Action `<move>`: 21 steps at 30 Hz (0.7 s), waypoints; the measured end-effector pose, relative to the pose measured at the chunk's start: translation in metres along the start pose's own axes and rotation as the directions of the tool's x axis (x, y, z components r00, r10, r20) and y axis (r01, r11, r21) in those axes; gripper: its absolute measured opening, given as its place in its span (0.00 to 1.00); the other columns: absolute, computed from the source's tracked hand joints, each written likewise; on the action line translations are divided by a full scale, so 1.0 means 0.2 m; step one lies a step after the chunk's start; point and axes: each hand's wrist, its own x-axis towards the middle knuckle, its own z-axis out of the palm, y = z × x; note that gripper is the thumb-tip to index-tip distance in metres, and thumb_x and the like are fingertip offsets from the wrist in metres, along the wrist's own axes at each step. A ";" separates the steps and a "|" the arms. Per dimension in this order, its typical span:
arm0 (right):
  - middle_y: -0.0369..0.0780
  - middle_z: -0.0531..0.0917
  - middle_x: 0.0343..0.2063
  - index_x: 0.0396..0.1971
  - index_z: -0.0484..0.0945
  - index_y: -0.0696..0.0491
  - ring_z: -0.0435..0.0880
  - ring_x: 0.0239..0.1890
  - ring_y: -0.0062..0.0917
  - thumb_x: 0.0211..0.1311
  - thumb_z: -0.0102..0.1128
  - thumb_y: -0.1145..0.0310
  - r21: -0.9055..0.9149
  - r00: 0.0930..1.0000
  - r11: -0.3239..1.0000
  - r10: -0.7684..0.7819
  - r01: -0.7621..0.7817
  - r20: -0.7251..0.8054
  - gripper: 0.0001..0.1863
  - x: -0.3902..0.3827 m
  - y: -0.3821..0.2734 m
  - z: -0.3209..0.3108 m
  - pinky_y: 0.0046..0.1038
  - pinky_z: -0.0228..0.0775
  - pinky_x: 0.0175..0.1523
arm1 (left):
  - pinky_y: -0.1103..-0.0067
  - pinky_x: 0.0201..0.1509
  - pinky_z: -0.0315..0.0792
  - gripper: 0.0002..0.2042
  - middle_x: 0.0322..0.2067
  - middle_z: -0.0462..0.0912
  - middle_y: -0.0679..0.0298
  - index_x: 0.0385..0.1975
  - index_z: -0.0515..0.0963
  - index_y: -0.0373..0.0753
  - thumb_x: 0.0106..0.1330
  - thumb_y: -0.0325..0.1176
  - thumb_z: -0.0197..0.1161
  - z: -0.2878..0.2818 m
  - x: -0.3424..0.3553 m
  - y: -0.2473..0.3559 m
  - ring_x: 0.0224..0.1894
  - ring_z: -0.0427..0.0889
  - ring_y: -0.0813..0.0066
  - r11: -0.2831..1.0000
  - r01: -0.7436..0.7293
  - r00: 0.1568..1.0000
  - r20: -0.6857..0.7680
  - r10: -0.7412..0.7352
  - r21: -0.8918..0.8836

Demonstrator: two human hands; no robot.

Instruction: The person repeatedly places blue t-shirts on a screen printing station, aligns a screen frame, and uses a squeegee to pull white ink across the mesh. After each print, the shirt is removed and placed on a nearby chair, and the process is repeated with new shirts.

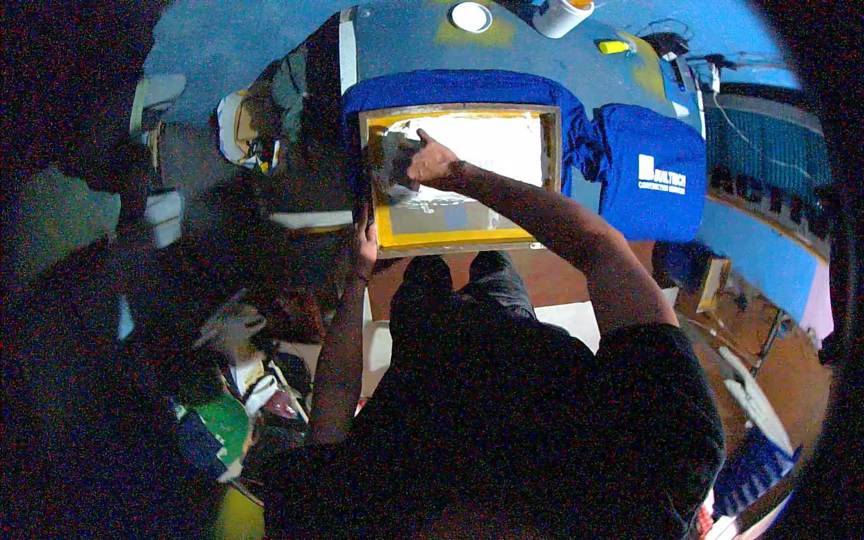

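Observation:
A shallow wooden screen-printing frame (555, 148) lies over blue fabric (459, 87), its mesh bordered by yellow tape (450, 238). White ink (508, 148) covers much of the mesh, with a greyish strip along the near side. My right hand (434, 162) reaches across to the frame's left part, thumb stretched up and fingers curled. A dark shape (392, 162) lies against those fingers; whether it is a tool or shadow is unclear. My left hand (366, 243) grips the frame's left edge by the near corner, its fingers partly hidden.
Blue fabric with white print (652, 171) hangs over the table's right side. On the grey table (396, 45) stand a round white lid (471, 17) and a white tub (560, 16), with a yellow object (614, 47) farther right. Clutter (256, 387) fills the lower left.

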 end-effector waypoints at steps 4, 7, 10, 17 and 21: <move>0.29 0.74 0.66 0.63 0.73 0.31 0.66 0.72 0.24 0.72 0.52 0.55 0.087 0.998 0.994 -0.061 0.061 -0.005 0.21 -0.15 0.13 0.05 0.58 0.43 0.78 | 0.66 0.61 0.76 0.21 0.52 0.85 0.51 0.63 0.76 0.39 0.78 0.45 0.56 0.04 -0.03 -0.05 0.52 0.82 0.57 0.982 -0.191 0.917 -0.357 0.177 -0.004; 0.28 0.70 0.71 0.67 0.71 0.29 0.62 0.76 0.21 0.73 0.51 0.53 -0.191 0.996 0.979 -0.078 0.068 -0.046 0.23 -0.41 0.27 0.08 0.59 0.37 0.80 | 0.65 0.62 0.75 0.21 0.53 0.84 0.51 0.65 0.75 0.40 0.78 0.44 0.56 -0.01 -0.06 -0.02 0.53 0.82 0.57 0.991 -0.137 0.926 -0.353 0.131 0.008; 0.26 0.65 0.75 0.67 0.71 0.25 0.58 0.78 0.20 0.70 0.56 0.56 0.732 0.928 0.667 -0.167 -0.142 0.332 0.25 -0.74 0.41 0.15 0.59 0.36 0.81 | 0.64 0.62 0.75 0.21 0.55 0.83 0.51 0.66 0.74 0.41 0.78 0.43 0.56 -0.07 -0.07 0.02 0.55 0.81 0.56 0.996 -0.091 0.939 -0.335 0.078 -0.024; 0.26 0.66 0.75 0.66 0.74 0.29 0.53 0.81 0.27 0.64 0.59 0.62 0.459 0.988 0.887 -0.113 0.053 0.104 0.29 -1.44 0.67 0.27 0.59 0.49 0.77 | 0.63 0.64 0.74 0.22 0.58 0.80 0.50 0.69 0.71 0.44 0.78 0.41 0.56 -0.12 -0.01 0.09 0.59 0.79 0.55 0.998 -0.048 0.960 -0.278 0.033 -0.049; 0.27 0.70 0.72 0.65 0.76 0.30 0.59 0.79 0.28 0.65 0.58 0.60 0.493 0.976 0.869 -0.140 0.042 0.164 0.27 -1.56 0.72 0.17 0.57 0.56 0.73 | 0.62 0.65 0.73 0.23 0.60 0.79 0.50 0.70 0.69 0.45 0.78 0.39 0.56 -0.14 0.01 0.12 0.61 0.78 0.55 0.998 -0.041 0.961 -0.274 0.028 -0.042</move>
